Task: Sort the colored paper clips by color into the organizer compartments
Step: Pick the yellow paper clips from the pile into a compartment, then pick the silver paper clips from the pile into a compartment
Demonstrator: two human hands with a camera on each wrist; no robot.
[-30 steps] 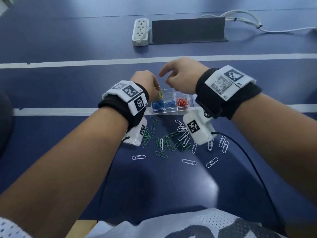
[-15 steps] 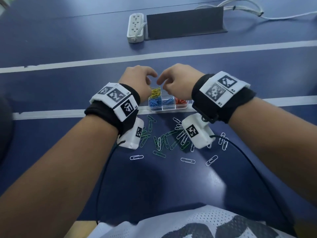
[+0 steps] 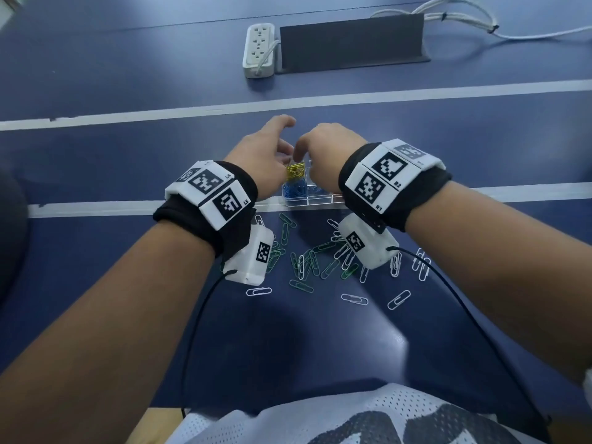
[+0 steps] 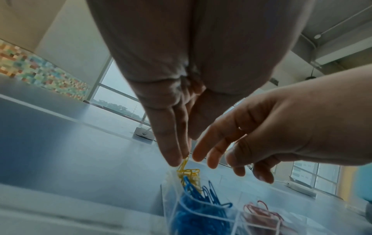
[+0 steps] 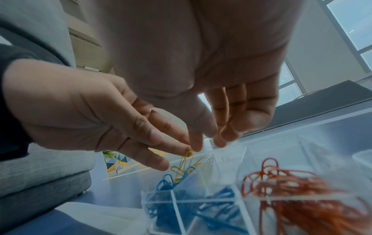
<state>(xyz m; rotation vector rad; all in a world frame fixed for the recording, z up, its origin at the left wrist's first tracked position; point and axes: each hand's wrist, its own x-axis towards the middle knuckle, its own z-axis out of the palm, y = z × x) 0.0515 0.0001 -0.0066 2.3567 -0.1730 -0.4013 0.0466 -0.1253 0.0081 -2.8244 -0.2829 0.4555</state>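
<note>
A clear organizer [image 3: 315, 203] sits on the blue table just beyond a white line. Its compartments hold yellow clips [image 3: 294, 172], blue clips [image 3: 293, 190] and red clips [image 5: 302, 190]. My left hand [image 3: 266, 152] reaches down over the yellow compartment. Its fingertips [image 4: 173, 159] pinch a yellow clip [image 4: 184, 163] that hangs into the yellow pile [image 5: 181, 165]. My right hand [image 3: 320, 149] hovers beside it over the organizer. It holds nothing, and its fingers [image 5: 221, 138] are loosely curled. Loose green clips [image 3: 307, 261] and white clips [image 3: 398, 299] lie scattered in front of the organizer.
A white power strip [image 3: 259, 49] and a dark flat panel [image 3: 352, 43] lie at the far side, with white cables [image 3: 464, 20] behind. Black wrist-camera cables [image 3: 192, 331] trail back toward my body. White lines cross the table.
Both hands have drawn closer together over the organizer. The right hand has shifted left and now hides the red compartment from the head view. The left fingertips have come down onto the yellow clips.
</note>
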